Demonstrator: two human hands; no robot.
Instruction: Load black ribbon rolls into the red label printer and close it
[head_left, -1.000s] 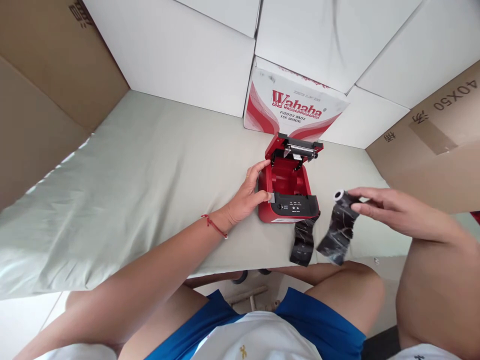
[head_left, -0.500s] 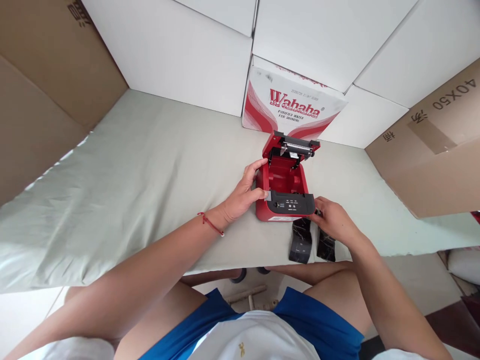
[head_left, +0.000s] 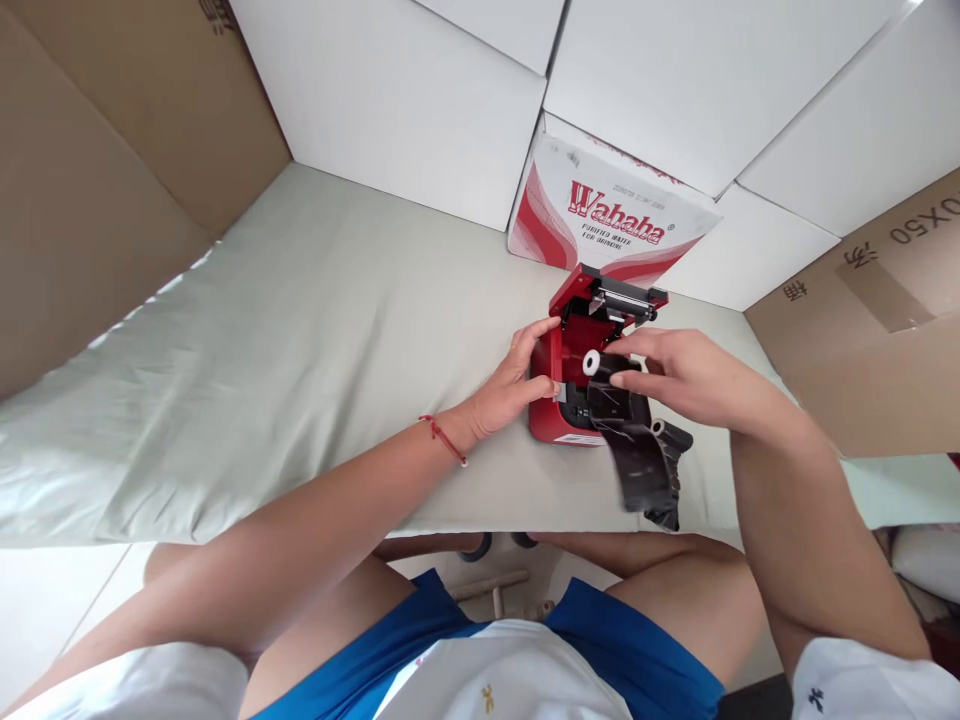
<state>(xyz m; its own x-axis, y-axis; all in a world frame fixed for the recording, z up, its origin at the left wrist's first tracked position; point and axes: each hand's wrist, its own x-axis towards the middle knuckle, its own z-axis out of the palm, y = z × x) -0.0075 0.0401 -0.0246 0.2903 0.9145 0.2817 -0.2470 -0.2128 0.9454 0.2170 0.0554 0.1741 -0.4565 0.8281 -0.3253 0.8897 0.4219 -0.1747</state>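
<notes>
A red and black label printer (head_left: 544, 424) stands on the cloth-covered surface with its lid (head_left: 577, 290) raised. My left hand (head_left: 510, 392) grips its left side, the thumb on the front corner and the fingers farther back. My right hand (head_left: 694, 375) pinches a roll of black ribbon (head_left: 609, 368) with a white core, over the printer's open bay. A loose black strip trails from that roll over the printer's front. To the right of the printer lies a second black roll (head_left: 677, 438), partly unwound, its tail partly behind the hanging strip.
Behind the printer stands a white and red Wahaha water carton (head_left: 607, 215) against stacked white boxes (head_left: 390, 110). Brown cardboard boxes flank the surface at left (head_left: 97, 180) and right (head_left: 862, 330). Pale green cloth (head_left: 300, 330) covers the surface.
My right hand has risen from beside the printer's front right corner to above its bay, bringing the black ribbon roll. My left hand keeps its grip. The view has shifted slightly.
</notes>
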